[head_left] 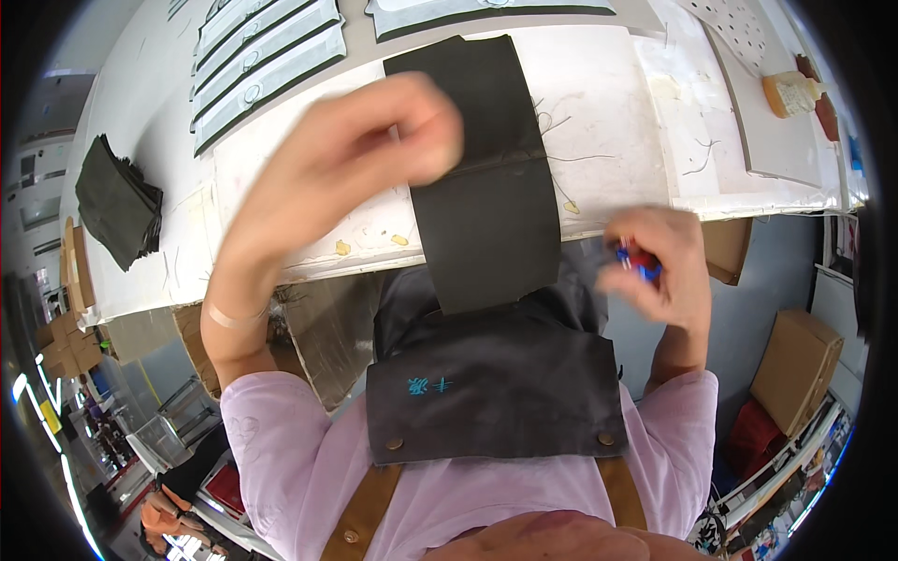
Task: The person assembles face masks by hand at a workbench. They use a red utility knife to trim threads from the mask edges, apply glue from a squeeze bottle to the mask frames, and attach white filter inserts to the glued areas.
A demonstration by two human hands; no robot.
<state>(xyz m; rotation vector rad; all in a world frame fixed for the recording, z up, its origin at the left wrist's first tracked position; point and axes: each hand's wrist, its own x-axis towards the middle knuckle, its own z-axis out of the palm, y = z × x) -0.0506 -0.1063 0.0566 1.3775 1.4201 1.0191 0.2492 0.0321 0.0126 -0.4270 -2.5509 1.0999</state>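
Between the hands lies the black piece (491, 210), long axis pointing forward. The left hand (341, 140) is nearer, curled, its hold unclear; the right hand (675, 257) grips a tool (645, 271).

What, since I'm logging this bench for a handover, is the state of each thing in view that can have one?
Left hand: fingers curled, blurred; grasp unclear.
Right hand: curled around a red-and-blue item.
Black panel: laid out, near end overhanging the white table.
Dark pieces: stacked, edges uneven.
Pale panels: laid in a row.
Threads: loose on the table.
Amber bottle: upright or lying, cannot tell.
Apron: worn.
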